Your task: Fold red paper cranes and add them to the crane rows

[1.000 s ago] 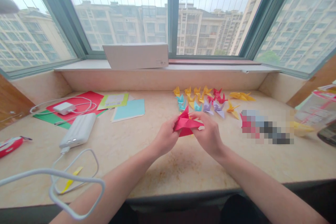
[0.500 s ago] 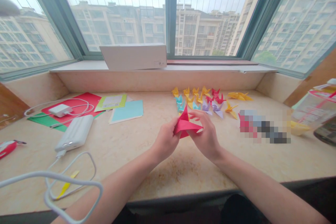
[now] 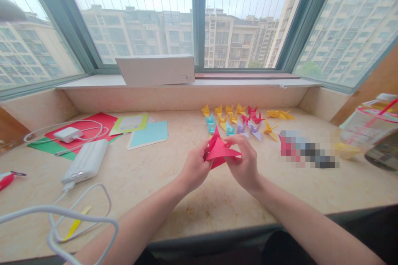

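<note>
The counter [image 3: 149, 169] ran beneath a window, and along its back edge a white box [image 3: 155, 71] stood on the raised ledge [image 3: 242, 83]. Toward the counter's back left corner a red sheet [image 3: 105, 122] overlapped a green one, with a pale blue sheet [image 3: 152, 133] just to the right. Near the right edge stood a clear plastic cup [image 3: 360, 130]. Between the front and back edges, the left hand [image 3: 197, 165] and the right hand [image 3: 244, 161] both gripped a folded red paper [image 3: 221, 152], fingers closed on its two sides, one point rising upward; whether it touched the counter could not be told. A white power bank [image 3: 85, 161] lay toward the left edge. Small paper cranes [image 3: 241, 109] stood in rows near the back edge, beyond the hands.
</note>
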Tool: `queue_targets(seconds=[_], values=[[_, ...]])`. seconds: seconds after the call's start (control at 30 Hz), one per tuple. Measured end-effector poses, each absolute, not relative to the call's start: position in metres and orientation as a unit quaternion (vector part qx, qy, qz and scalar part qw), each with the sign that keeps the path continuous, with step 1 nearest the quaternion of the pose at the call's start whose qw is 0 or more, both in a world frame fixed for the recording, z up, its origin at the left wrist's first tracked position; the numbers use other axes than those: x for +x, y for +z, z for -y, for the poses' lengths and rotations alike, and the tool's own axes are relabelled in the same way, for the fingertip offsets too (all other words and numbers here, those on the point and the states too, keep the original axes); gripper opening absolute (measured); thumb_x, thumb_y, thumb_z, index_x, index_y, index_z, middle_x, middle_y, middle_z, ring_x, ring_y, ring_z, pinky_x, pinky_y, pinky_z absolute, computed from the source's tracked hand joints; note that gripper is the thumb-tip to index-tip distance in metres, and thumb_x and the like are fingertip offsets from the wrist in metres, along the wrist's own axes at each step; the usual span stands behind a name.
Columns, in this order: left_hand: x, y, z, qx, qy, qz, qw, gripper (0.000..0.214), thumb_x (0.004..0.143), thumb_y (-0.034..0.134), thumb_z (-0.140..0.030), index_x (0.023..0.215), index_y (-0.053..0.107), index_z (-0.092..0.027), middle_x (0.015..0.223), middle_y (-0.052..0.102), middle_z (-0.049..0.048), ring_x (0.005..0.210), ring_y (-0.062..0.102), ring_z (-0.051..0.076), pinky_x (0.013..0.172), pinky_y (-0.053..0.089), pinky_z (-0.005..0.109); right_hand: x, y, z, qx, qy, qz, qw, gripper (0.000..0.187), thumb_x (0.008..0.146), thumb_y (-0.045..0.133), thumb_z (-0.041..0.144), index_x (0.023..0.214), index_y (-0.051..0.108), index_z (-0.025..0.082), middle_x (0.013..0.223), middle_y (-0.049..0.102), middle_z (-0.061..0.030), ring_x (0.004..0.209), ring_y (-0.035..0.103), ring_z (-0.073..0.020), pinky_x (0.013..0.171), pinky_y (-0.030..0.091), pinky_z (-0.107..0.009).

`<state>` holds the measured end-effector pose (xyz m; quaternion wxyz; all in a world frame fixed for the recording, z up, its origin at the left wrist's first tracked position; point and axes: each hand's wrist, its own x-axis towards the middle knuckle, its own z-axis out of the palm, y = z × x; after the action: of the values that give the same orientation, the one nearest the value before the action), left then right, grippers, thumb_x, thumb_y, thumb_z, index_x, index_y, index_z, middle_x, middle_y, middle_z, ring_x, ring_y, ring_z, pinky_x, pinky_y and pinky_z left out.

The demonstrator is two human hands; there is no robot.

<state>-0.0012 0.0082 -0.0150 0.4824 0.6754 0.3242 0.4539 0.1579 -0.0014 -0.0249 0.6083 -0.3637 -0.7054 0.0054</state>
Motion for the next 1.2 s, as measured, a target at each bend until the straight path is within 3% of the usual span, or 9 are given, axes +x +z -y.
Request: queue_targets(seconds=[0.13,0.3,0.77,1.2], values=[[-0.0003,-0.0167,-0.0096,0.646,0.464,-0.306,0.523,0.044,0.082,0.064,-0.016,0.125,0.058,-0.017,0.111,0.072,0.0095,0.103,0.068,0.025,0.088,0.054,0.036,0.1577,-0.0244,-0.0056,-0.377,0.087,0.674,0.629,0.018,0.083,0.066,0.021,0.1,0.063,0.023,0.093,0.07,-0.0046,0.082,0.066,-0.0211,0.074,0.055,-0.036],[-0.0006,-0.0147,-0.0104,0.615,0.473,-0.292,0.56,0.042,0.084,0.06,-0.014,0.126,0.056,-0.016,0.109,0.073,0.0091,0.097,0.069,0.023,0.087,0.054,0.036,0.1588,-0.02,-0.0042,-0.355,0.087,0.692,0.623,0.007,0.088,0.065,0.027,0.093,0.065,0.023,0.096,0.073,-0.007,0.092,0.069,-0.0233,0.082,0.056,-0.039],[-0.0045,-0.0116,-0.0111,0.651,0.506,-0.307,0.475,0.035,0.083,0.057,-0.008,0.117,0.062,-0.015,0.116,0.07,0.0088,0.107,0.064,0.023,0.093,0.049,0.034,0.1615,-0.0233,-0.0033,-0.327,-0.034,0.808,0.489,0.028,0.09,0.061,0.02,0.116,0.069,0.028,0.113,0.068,-0.0083,0.104,0.063,-0.0256,0.091,0.051,-0.047],[-0.0061,-0.0145,-0.0115,0.684,0.48,-0.32,0.447,0.037,0.084,0.057,-0.009,0.119,0.063,-0.015,0.116,0.07,0.0078,0.107,0.064,0.023,0.097,0.048,0.037,0.1626,-0.0199,-0.0009,-0.326,-0.043,0.784,0.527,0.021,0.092,0.058,0.016,0.109,0.067,0.024,0.099,0.075,-0.0058,0.09,0.069,-0.0228,0.082,0.053,-0.04]])
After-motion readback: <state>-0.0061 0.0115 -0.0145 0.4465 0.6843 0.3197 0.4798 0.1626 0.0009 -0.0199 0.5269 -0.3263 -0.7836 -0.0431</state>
